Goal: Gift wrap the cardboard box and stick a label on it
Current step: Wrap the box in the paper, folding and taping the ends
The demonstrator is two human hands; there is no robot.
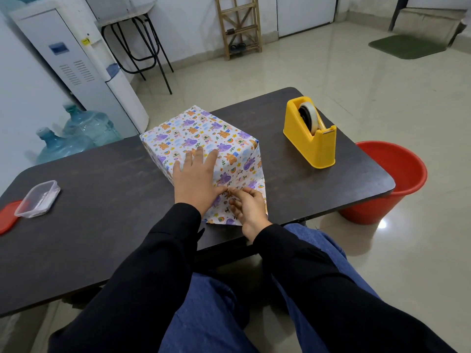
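The cardboard box (196, 133) stands on the dark table (102, 189), covered in white gift paper printed with purple and orange cartoon animals. My left hand (195, 178) lies flat on the box's near top edge, fingers straight, pressing the paper down. Below it my right hand (248, 208) pinches the paper flap at the near end of the box, where the paper fans out onto the table. A yellow tape dispenser (312, 137) with a roll of tape stands to the right of the box.
A clear plastic container (38, 198) sits at the table's left, its red lid (7, 216) beside it. A red bucket (390, 182) stands on the floor past the table's right edge. Water bottles and a dispenser are at the far left.
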